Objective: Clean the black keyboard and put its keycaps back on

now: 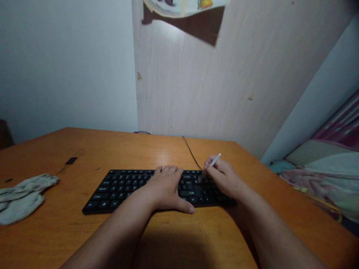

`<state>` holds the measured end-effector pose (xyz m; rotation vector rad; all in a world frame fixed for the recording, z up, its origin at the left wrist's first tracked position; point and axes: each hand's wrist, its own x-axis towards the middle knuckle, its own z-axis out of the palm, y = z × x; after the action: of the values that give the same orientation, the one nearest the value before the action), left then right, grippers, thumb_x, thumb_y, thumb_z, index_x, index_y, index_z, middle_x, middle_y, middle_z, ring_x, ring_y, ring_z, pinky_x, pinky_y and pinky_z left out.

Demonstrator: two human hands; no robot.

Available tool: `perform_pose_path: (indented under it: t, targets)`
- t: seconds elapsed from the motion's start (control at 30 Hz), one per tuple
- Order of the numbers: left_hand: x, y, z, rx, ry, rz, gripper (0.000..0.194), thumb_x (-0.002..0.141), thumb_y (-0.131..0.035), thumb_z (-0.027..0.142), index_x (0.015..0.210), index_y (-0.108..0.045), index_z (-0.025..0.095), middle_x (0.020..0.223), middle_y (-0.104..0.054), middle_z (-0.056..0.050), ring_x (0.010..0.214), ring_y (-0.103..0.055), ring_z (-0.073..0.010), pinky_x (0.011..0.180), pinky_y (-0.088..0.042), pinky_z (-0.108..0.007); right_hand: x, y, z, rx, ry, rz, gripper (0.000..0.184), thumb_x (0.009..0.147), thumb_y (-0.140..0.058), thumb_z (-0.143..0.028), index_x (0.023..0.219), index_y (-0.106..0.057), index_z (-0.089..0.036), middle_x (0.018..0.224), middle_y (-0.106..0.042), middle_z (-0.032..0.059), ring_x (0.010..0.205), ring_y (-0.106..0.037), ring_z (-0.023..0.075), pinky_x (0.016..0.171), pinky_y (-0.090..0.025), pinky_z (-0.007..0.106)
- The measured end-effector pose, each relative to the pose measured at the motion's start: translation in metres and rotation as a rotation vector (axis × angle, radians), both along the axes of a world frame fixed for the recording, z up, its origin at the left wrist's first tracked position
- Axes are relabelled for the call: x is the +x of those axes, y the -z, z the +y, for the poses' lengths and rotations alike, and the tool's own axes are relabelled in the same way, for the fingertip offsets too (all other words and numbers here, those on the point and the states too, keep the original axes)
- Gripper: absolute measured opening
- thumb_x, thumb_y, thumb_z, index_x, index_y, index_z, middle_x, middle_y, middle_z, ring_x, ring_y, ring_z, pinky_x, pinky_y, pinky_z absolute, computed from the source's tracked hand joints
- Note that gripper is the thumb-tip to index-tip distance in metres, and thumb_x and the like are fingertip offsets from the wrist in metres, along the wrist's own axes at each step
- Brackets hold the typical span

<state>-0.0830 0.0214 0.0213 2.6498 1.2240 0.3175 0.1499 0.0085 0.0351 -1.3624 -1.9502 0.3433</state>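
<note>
A black keyboard (123, 186) lies on the wooden table, its long side facing me. My left hand (165, 188) rests spread over the middle of it, fingers reaching to the back edge and thumb on the near edge. It covers some of the keys. Over the right part of the keyboard, my right hand (223, 175) is closed around a small brush (215, 160) with a slim white handle. The handle slants up to the right. Its blurred greyish tip points down at the keys right of my left hand.
A crumpled pale patterned cloth (25, 196) lies on the table (174, 243) at the left, near a small black tag (71, 160) on a string. The keyboard's cable (190, 150) runs to the back edge, by the wall. Bedding (316, 175) is at the right.
</note>
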Motion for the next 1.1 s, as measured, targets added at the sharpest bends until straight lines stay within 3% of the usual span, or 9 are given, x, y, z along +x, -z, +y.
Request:
perform_pose_path:
  t: [0.17, 0.4, 0.5, 0.63, 0.73, 0.9, 1.1]
  targets:
    - [0.0, 0.002, 0.001, -0.005, -0.008, -0.002, 0.11, 0.048, -0.064, 0.089, 0.135, -0.053, 0.022, 0.135, -0.057, -0.015, 0.128, -0.047, -0.0408, 0.112, -0.029, -0.054, -0.001, -0.001, 0.0, -0.033, -0.013, -0.051, 0.014, 0.088, -0.046, -0.028, 0.078, -0.053, -0.022, 0.073, -0.059, -0.0008, 0.07, -0.054, 0.0167, 0.065, -0.038, 0.028]
    - [-0.001, 0.006, 0.003, 0.018, -0.005, -0.014, 0.111, 0.047, -0.062, 0.091, 0.132, -0.054, 0.02, 0.134, -0.056, -0.016, 0.127, -0.047, -0.0412, 0.11, -0.03, -0.054, -0.005, -0.003, -0.003, -0.057, 0.004, 0.164, 0.013, 0.089, -0.048, -0.032, 0.081, -0.053, -0.023, 0.07, -0.059, -0.0009, 0.068, -0.057, 0.0175, 0.062, -0.04, 0.028]
    - [0.0, 0.003, 0.001, 0.021, -0.006, -0.009, 0.105, 0.047, -0.061, 0.092, 0.125, -0.058, 0.022, 0.129, -0.059, -0.015, 0.125, -0.049, -0.0407, 0.109, -0.032, -0.053, -0.009, 0.001, -0.004, -0.053, -0.026, 0.093, 0.017, 0.092, -0.048, -0.036, 0.085, -0.054, -0.023, 0.074, -0.062, -0.0001, 0.071, -0.058, 0.0179, 0.065, -0.041, 0.028]
    - [0.001, 0.002, 0.0, 0.015, -0.015, -0.005, 0.103, 0.048, -0.061, 0.091, 0.123, -0.058, 0.022, 0.128, -0.059, -0.014, 0.125, -0.048, -0.0415, 0.109, -0.032, -0.054, -0.011, 0.001, -0.006, -0.075, -0.088, -0.031, 0.011, 0.09, -0.048, -0.028, 0.082, -0.054, -0.023, 0.074, -0.062, -0.0005, 0.07, -0.056, 0.017, 0.066, -0.04, 0.028]
    - [0.001, 0.003, 0.001, 0.011, -0.014, -0.011, 0.106, 0.047, -0.061, 0.092, 0.126, -0.057, 0.021, 0.13, -0.058, -0.015, 0.126, -0.047, -0.042, 0.11, -0.03, -0.055, -0.009, -0.002, -0.008, -0.095, -0.115, 0.033, 0.01, 0.088, -0.046, -0.023, 0.079, -0.052, -0.022, 0.071, -0.06, -0.0012, 0.069, -0.056, 0.0163, 0.064, -0.04, 0.028]
    - [0.001, 0.004, 0.001, 0.006, -0.011, -0.014, 0.106, 0.047, -0.061, 0.091, 0.127, -0.056, 0.021, 0.131, -0.057, -0.015, 0.127, -0.046, -0.0418, 0.11, -0.029, -0.055, -0.009, -0.001, -0.005, -0.03, -0.04, 0.022, 0.016, 0.092, -0.048, -0.031, 0.083, -0.055, -0.021, 0.073, -0.058, -0.001, 0.069, -0.054, 0.0159, 0.064, -0.039, 0.028]
    - [0.002, 0.002, 0.001, 0.002, -0.014, 0.0, 0.107, 0.048, -0.062, 0.09, 0.128, -0.056, 0.02, 0.131, -0.057, -0.015, 0.127, -0.047, -0.0411, 0.11, -0.03, -0.053, -0.007, -0.001, -0.006, -0.123, -0.16, 0.03, 0.01, 0.088, -0.047, -0.021, 0.08, -0.054, -0.021, 0.074, -0.058, -0.0012, 0.071, -0.054, 0.0154, 0.065, -0.04, 0.027]
